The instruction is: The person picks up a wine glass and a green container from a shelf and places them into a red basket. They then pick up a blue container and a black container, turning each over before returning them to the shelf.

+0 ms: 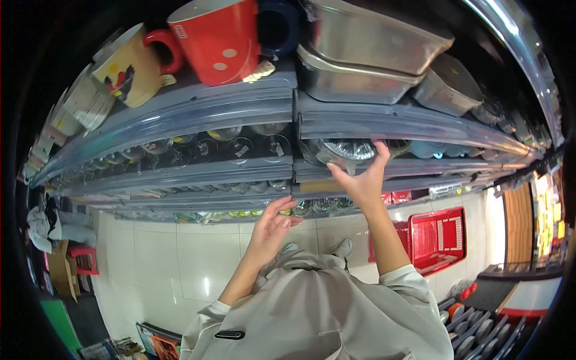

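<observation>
Gripping a glass bowl point(347, 151), the right hand point(364, 180); left hand point(273, 223) loosely open, empty.

A clear ribbed glass bowl point(348, 151) is sitting on the middle shelf, lying tilted so that its round patterned base is facing outward. The fingers point(379, 157) of the right hand point(363, 180) are curling around its right edge, with the thumb pressing against its lower rim, so the bowl is resting between thumb and fingertips. It is looking empty and is catching pale reflections. The left hand point(273, 225) is hovering open below and left of the bowl, well apart from it, fingers loosely spread.
</observation>
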{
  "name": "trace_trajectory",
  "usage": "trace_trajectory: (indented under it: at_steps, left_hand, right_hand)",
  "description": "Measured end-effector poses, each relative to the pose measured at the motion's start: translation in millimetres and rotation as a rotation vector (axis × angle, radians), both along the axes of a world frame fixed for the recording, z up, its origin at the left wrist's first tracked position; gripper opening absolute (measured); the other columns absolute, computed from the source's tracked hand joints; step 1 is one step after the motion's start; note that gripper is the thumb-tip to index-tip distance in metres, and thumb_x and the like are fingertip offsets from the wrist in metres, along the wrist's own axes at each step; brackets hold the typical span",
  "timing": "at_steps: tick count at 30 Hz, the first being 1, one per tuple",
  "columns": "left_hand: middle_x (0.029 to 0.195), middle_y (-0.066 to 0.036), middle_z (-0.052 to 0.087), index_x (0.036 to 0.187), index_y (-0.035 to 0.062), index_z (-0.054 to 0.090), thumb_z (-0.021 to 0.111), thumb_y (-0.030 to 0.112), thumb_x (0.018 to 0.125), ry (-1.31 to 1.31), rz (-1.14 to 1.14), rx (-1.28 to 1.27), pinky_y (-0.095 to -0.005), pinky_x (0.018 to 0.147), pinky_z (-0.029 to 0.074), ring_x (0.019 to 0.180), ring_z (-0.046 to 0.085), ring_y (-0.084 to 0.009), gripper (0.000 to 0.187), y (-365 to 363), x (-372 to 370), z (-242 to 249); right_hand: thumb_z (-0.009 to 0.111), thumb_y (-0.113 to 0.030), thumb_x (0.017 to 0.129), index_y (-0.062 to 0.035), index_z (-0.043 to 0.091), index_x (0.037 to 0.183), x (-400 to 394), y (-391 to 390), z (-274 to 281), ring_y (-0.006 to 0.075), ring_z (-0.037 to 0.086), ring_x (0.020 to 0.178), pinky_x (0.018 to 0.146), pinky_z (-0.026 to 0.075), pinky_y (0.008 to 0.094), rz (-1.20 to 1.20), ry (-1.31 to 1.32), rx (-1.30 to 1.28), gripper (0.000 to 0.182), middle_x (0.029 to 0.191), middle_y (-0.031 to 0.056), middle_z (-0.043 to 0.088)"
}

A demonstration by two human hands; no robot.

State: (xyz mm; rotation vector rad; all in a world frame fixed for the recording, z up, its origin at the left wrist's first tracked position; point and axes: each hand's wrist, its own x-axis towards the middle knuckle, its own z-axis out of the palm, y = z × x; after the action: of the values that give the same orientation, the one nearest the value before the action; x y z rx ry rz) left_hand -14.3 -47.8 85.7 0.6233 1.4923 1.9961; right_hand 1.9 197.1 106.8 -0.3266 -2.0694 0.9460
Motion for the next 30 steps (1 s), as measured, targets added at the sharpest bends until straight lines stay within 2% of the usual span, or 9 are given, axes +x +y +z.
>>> trace_trajectory:
  at_steps: [6,8,9,12,13,14,18,20,30]
  left_hand:
    - [0.129,-0.022,0.047,0.133,-0.0012,0.036,0.048,0.023,0.095,-0.035,0.126,0.046,-0.0392,0.091,0.047,0.103,0.06,-0.0277,0.047,8.9,16.0,5.7]
    - [0.128,-0.02,0.048,0.132,-0.0018,0.037,0.048,0.018,0.095,-0.098,0.136,0.084,-0.0373,0.091,0.046,0.104,0.059,-0.0248,0.043,15.9,23.2,6.5]
    - [0.126,-0.021,0.05,0.13,-0.0022,0.039,0.048,0.019,0.095,-0.096,0.172,0.078,-0.0379,0.09,0.047,0.102,0.06,-0.0258,0.042,21.7,26.5,5.2]
    - [0.122,-0.021,0.052,0.127,-0.0029,0.042,0.046,0.025,0.095,-0.074,0.199,0.023,-0.0395,0.089,0.049,0.099,0.061,-0.0275,0.042,46.3,38.1,9.1]
    - [0.119,-0.021,0.053,0.125,-0.0031,0.043,0.045,0.03,0.096,-0.046,0.234,-0.017,-0.0407,0.089,0.049,0.097,0.061,-0.0282,0.044,56.2,41.7,10.9]
    - [0.119,-0.021,0.053,0.125,-0.0031,0.043,0.045,0.03,0.096,-0.039,0.193,-0.023,-0.0407,0.089,0.049,0.097,0.061,-0.0282,0.044,66.6,44.8,9.2]
    - [0.116,-0.02,0.054,0.122,-0.0035,0.045,0.045,0.027,0.096,-0.044,0.164,-0.059,-0.04,0.087,0.049,0.093,0.062,-0.0259,0.04,114.4,56.7,-3.3]
    - [0.112,-0.016,0.058,0.12,-0.0032,0.048,0.047,0.019,0.094,-0.06,0.151,-0.118,-0.0361,0.088,0.048,0.095,0.062,-0.0236,0.034,142.7,66.0,-6.4]
    - [0.105,-0.011,0.061,0.112,0.0011,0.056,0.048,0.016,0.096,-0.159,0.083,-0.123,-0.0304,0.083,0.049,0.088,0.061,-0.0161,0.023,310.7,111.4,-16.9]
  right_hand:
    - [0.083,-0.024,0.058,0.006,0.031,0.129,-33.5,8.7,12.8,0.0405,0.035,0.118,0.103,0.028,0.0437,0.095,0.025,0.006,0.094,0.127,0.026,0.035]
    - [0.085,-0.02,0.058,0.0035,0.033,0.126,-36.7,8.9,15.0,0.032,0.044,0.111,0.097,0.035,0.0409,0.054,-0.035,0.097,0.089,0.121,0.0196,0.041]
    - [0.084,-0.023,0.059,0.0049,0.036,0.125,-39.4,11.5,12.1,0.0356,0.044,0.11,0.097,0.035,0.0433,0.076,-0.112,0.018,0.086,0.121,0.0231,0.043]
    - [0.078,-0.04,0.065,0.0083,0.036,0.124,-42.0,18.3,1.4,0.0433,0.042,0.112,0.099,0.033,0.0469,0.062,-0.164,0.197,0.087,0.124,0.0294,0.041]
    - [0.077,-0.039,0.067,0.0114,0.026,0.132,-34.4,18.9,8.5,0.0495,0.032,0.121,0.106,0.025,0.0491,0.12,-0.216,0.111,0.097,0.13,0.0356,0.034]
    - [0.076,-0.037,0.068,0.0118,0.025,0.133,-27.4,20.1,12.1,0.0517,0.029,0.123,0.105,0.025,0.0508,0.098,-0.147,0.162,0.096,0.131,0.0367,0.031]
    - [0.075,-0.028,0.071,0.0025,0.029,0.136,25.8,42.2,8.5,0.0479,0.032,0.12,0.101,0.03,0.0505,0.245,-0.043,0.055,0.085,0.134,0.0288,0.03]
    - [0.076,-0.018,0.071,-0.0022,0.034,0.134,59.4,64.7,-1.1,0.0411,0.036,0.121,0.1,0.033,0.0459,0.247,0.048,0.054,0.077,0.132,0.0249,0.034]
    - [0.064,-0.007,0.08,0.0014,0.048,0.119,250.7,200.3,-69.2,0.0308,0.055,0.103,0.088,0.045,0.0363,0.108,-0.252,-0.269,0.043,0.111,0.0191,0.052]
